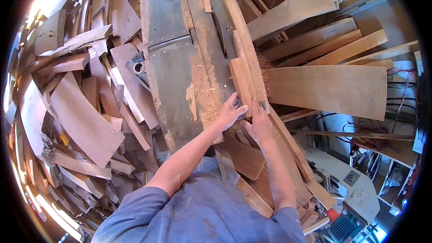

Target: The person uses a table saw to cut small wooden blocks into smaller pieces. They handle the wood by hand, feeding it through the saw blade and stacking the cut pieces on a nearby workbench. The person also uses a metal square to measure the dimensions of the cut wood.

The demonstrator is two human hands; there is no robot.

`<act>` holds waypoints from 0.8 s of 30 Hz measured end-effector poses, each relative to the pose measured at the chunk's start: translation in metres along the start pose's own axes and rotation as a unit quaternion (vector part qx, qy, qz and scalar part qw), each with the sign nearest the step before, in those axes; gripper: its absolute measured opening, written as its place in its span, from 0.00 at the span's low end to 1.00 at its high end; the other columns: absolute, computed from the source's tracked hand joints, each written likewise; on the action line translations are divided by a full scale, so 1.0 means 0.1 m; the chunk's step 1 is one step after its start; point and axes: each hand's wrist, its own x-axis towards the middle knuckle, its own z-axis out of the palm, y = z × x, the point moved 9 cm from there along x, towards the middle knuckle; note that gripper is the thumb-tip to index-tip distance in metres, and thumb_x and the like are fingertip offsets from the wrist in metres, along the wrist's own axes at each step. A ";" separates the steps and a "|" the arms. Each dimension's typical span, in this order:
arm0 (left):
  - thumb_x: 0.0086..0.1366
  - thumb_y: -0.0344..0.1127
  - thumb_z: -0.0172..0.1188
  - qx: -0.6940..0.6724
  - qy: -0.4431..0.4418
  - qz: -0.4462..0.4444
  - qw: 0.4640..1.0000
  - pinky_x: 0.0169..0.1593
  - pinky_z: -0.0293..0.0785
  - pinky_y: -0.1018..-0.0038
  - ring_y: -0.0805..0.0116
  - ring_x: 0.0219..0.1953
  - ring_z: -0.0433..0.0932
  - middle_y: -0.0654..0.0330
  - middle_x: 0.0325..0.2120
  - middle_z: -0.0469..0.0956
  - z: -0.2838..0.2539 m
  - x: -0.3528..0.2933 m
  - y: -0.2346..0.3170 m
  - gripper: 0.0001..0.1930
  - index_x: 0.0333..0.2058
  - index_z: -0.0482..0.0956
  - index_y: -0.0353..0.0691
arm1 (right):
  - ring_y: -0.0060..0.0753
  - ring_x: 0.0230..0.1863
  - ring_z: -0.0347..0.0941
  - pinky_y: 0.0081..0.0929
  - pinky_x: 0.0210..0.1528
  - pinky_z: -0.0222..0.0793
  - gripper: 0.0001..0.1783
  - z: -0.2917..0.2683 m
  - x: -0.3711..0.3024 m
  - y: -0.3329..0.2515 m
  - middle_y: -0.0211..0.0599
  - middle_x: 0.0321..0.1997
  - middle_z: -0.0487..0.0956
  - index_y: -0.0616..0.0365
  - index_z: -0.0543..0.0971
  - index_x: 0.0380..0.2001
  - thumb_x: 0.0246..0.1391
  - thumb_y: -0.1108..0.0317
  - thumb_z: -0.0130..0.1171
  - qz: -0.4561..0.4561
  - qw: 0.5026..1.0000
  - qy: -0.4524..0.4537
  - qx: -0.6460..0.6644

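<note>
Filling the middle, the machine table (167, 74) bears shavings. The long wooden rail (288, 146) runs along its right side, toward eleven o'clock. Beside it, at twelve o'clock from the hands, lies the wooden block (242, 81), seemingly short of the dark slot (219, 31); its whole length appears left to pass. The left hand's (227, 116) thumb and forefinger stand apart, touching the block; the right hand's (260, 128) fingers lie on its near end, grip unclear.

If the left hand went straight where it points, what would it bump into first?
The left hand would likely meet the wooden block just ahead; whether they touch is unclear.
</note>
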 end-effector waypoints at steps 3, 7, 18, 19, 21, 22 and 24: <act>0.65 0.41 0.71 0.002 0.003 0.011 1.000 0.67 0.68 0.65 0.55 0.66 0.71 0.42 0.63 0.70 -0.10 0.00 0.14 0.43 0.69 0.56 0.26 | 0.63 0.55 0.75 0.49 0.55 0.75 0.54 0.06 0.03 -0.13 0.58 0.56 0.77 0.63 0.59 0.71 0.44 0.62 0.75 -0.017 0.994 0.108 -0.023; 0.62 0.44 0.73 0.011 -0.005 -0.018 1.000 0.61 0.74 0.65 0.57 0.59 0.76 0.46 0.57 0.75 -0.03 -0.09 0.31 0.41 0.63 0.62 0.26 | 0.62 0.49 0.79 0.47 0.50 0.77 0.42 0.00 -0.01 -0.06 0.58 0.49 0.81 0.66 0.68 0.65 0.48 0.64 0.71 0.036 0.983 0.174 0.035; 0.43 0.44 0.77 0.218 0.035 -0.053 0.974 0.60 0.72 0.59 0.45 0.55 0.76 0.37 0.51 0.76 -0.55 -0.89 1.01 0.47 0.59 0.65 0.26 | 0.50 0.51 0.82 0.41 0.53 0.76 0.41 0.42 -1.20 -0.95 0.54 0.49 0.83 0.65 0.70 0.64 0.49 0.60 0.71 0.175 0.928 0.015 0.330; 0.43 0.45 0.77 0.268 0.007 -0.028 0.963 0.60 0.72 0.58 0.43 0.55 0.76 0.37 0.50 0.76 -0.59 -0.95 1.16 0.47 0.59 0.65 0.26 | 0.45 0.49 0.82 0.39 0.53 0.77 0.44 0.51 -1.23 -0.98 0.52 0.50 0.83 0.67 0.68 0.66 0.49 0.59 0.72 0.131 0.932 -0.006 0.338; 0.42 0.45 0.76 0.364 -0.007 0.010 0.931 0.60 0.71 0.56 0.40 0.56 0.74 0.39 0.52 0.74 -0.73 -1.12 1.36 0.45 0.57 0.68 0.28 | 0.37 0.48 0.82 0.34 0.52 0.77 0.46 0.59 -1.32 -0.84 0.47 0.51 0.83 0.68 0.66 0.68 0.50 0.59 0.73 0.223 0.895 -0.014 0.386; 0.43 0.45 0.76 0.391 -0.020 0.044 0.919 0.60 0.71 0.56 0.40 0.56 0.73 0.40 0.52 0.73 -0.79 -1.19 1.41 0.44 0.57 0.68 0.29 | 0.32 0.47 0.81 0.32 0.52 0.77 0.47 0.60 -1.34 -0.80 0.45 0.51 0.83 0.68 0.65 0.69 0.50 0.58 0.73 0.267 0.872 -0.016 0.410; 0.43 0.43 0.74 0.431 -0.084 0.051 0.897 0.59 0.72 0.55 0.40 0.56 0.72 0.44 0.53 0.71 -0.87 -1.30 1.51 0.41 0.56 0.70 0.33 | 0.28 0.46 0.80 0.29 0.52 0.76 0.45 0.64 -1.29 -0.54 0.42 0.50 0.83 0.68 0.66 0.68 0.52 0.59 0.73 0.256 0.850 0.038 0.458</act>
